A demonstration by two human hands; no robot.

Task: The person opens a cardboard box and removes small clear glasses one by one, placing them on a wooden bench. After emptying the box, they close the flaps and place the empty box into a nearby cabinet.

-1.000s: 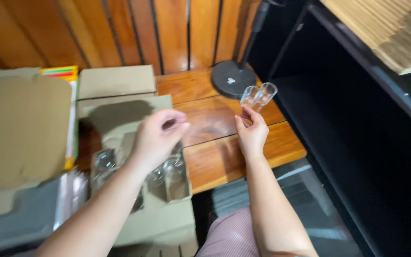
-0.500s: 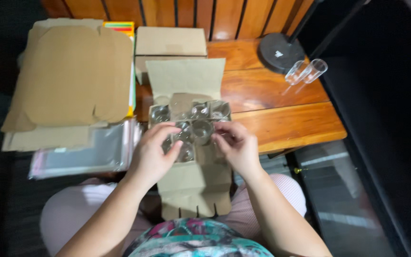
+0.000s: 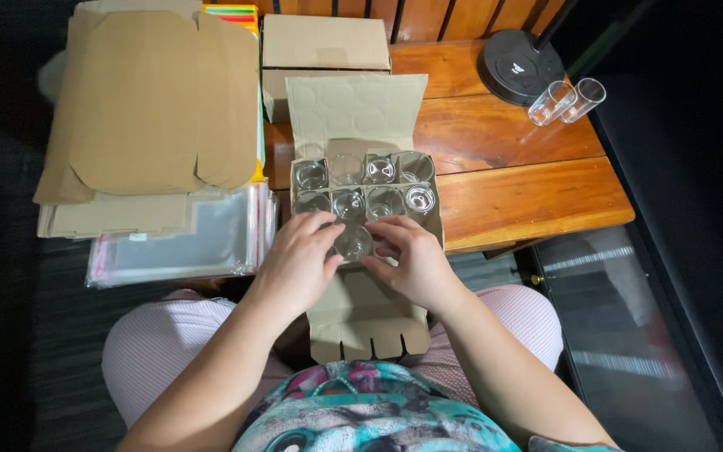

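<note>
An open cardboard box [image 3: 360,314] with a divider grid rests on my lap and against the wooden table [image 3: 529,192]. Several small clear glasses [image 3: 382,180] stand in its cells. My left hand [image 3: 299,264] and my right hand [image 3: 412,264] meet over the near row, and their fingertips grip one clear glass [image 3: 353,242] from both sides. Two more clear glasses [image 3: 566,100] stand together on the table at the far right.
Flattened cardboard sheets [image 3: 152,109] lie on a stack of clear plastic bags [image 3: 186,243] at the left. A closed small carton [image 3: 324,50] sits behind the open box. A black round lamp base [image 3: 519,65] stands at the table's back right.
A second ago my right hand was setting two glasses at the table's far right. Both hands have since come back to the box and closed around one glass in the near row.
</note>
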